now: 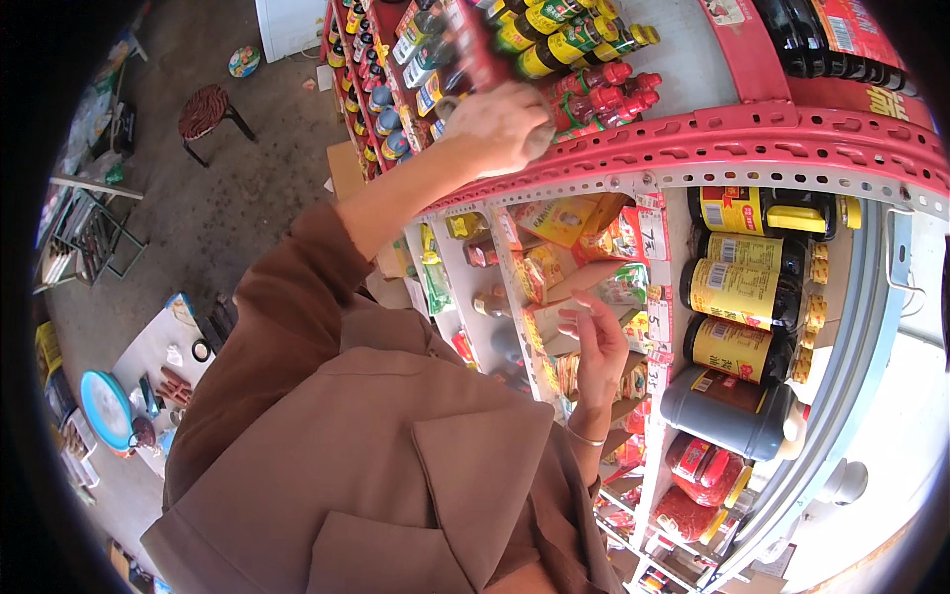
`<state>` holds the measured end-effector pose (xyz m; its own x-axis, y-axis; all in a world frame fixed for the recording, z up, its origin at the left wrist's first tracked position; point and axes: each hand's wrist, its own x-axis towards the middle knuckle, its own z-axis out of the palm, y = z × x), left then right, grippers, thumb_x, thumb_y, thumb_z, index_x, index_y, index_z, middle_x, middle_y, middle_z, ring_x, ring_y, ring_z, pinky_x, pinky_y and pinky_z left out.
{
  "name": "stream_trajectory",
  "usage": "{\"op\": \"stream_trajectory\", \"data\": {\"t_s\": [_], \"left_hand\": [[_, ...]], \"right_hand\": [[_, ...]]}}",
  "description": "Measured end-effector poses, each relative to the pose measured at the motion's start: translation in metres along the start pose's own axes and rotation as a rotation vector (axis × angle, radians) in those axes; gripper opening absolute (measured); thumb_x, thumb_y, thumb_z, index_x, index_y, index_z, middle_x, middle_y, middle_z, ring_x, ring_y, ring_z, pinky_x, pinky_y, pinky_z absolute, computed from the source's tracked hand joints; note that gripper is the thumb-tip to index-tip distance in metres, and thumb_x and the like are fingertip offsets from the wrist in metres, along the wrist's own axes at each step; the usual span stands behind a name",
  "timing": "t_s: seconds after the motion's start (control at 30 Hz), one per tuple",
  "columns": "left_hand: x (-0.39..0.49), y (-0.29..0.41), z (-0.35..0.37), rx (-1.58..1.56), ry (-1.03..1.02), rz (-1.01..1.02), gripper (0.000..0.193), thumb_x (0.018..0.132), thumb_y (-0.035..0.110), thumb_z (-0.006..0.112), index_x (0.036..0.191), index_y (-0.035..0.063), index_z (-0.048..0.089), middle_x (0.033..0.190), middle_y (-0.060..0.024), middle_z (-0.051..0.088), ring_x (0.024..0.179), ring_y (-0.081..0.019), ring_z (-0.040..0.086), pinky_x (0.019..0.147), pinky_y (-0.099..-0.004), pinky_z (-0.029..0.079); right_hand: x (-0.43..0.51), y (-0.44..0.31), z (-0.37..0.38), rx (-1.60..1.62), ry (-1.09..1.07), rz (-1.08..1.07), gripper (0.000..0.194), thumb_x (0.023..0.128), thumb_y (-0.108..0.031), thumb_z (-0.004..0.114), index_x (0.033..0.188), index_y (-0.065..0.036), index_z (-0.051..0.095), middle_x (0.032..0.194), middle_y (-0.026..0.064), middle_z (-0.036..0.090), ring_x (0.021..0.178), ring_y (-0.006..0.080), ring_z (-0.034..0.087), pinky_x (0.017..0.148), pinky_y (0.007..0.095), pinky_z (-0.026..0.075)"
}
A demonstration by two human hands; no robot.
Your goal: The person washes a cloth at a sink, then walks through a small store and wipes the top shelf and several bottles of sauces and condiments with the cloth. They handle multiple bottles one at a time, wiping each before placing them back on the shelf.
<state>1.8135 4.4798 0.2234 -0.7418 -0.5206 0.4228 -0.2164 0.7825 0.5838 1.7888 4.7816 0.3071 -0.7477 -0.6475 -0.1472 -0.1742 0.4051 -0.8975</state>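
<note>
My left hand (496, 128) is closed at the red metal shelf edge, beside bottles with red caps. Greyish cloth (543, 136) shows at the edge of that fist, blurred, and most of it is hidden by the fingers. My right hand (603, 343), a bracelet at its wrist, hovers in front of a shelf of seasoning packets with its fingers loosely apart and nothing in them. Green and red packets (627, 286) lie just behind its fingertips. Dark sauce bottles with yellow labels (731, 289) stand on the shelf beyond.
Perforated red metal shelving (712, 137) runs across the view, with more bottles (564, 41) on its upper part. A dark plastic jug (724, 412) stands beside jars of red sauce (694, 512). On the floor are a round stool (204, 111) and a low table (152, 341) near a blue basin (104, 408).
</note>
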Motion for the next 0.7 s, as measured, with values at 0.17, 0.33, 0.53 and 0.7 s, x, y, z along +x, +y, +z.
{"op": "stream_trajectory", "data": {"t_s": [0.17, 0.33, 0.53, 0.7], "left_hand": [[-0.044, -0.035, 0.046, -0.382, 0.257, -0.229, 0.04, 0.071, 0.013, 0.066, 0.111, 0.0106, 0.065, 0.114, -0.0108, 0.063, 0.109, -0.0332, 0.059, 0.093, -0.0407, 0.05], [-0.106, -0.027, 0.152, -0.588, 0.388, -0.168, 0.059, 0.073, 0.003, 0.067, 0.128, 0.004, 0.045, 0.125, -0.0238, 0.045, 0.119, -0.0437, 0.047, 0.101, -0.0436, 0.041], [-0.151, -0.054, 0.25, -0.571, 0.319, -0.354, 0.058, 0.075, 0.001, 0.07, 0.125, 0.0057, 0.041, 0.126, -0.0238, 0.041, 0.116, -0.0449, 0.048, 0.099, -0.0458, 0.041], [-0.171, -0.087, 0.302, -0.493, 0.406, -0.47, 0.058, 0.073, -0.002, 0.065, 0.126, 0.0049, 0.042, 0.124, -0.0247, 0.044, 0.114, -0.0464, 0.045, 0.1, -0.0481, 0.039]], "right_hand": [[0.0, 0.006, 0.0, -0.012, 0.008, -0.013, 0.026, 0.099, -0.007, 0.051, 0.12, 0.003, 0.061, 0.113, 0.0104, 0.066, 0.094, 0.0175, 0.066, 0.08, 0.0299, 0.055], [0.007, 0.019, 0.013, 0.0, -0.039, 0.061, 0.026, 0.099, -0.005, 0.051, 0.121, 0.002, 0.061, 0.107, 0.0108, 0.067, 0.094, 0.016, 0.066, 0.081, 0.0295, 0.054], [0.016, 0.055, 0.021, 0.019, -0.096, 0.141, 0.025, 0.097, -0.003, 0.052, 0.12, 0.002, 0.062, 0.118, 0.0112, 0.064, 0.095, 0.0163, 0.066, 0.08, 0.0291, 0.055], [0.019, 0.087, 0.03, 0.016, -0.093, 0.205, 0.026, 0.097, -0.002, 0.052, 0.121, 0.001, 0.061, 0.117, 0.0102, 0.065, 0.094, 0.0157, 0.066, 0.078, 0.0276, 0.055]]}}
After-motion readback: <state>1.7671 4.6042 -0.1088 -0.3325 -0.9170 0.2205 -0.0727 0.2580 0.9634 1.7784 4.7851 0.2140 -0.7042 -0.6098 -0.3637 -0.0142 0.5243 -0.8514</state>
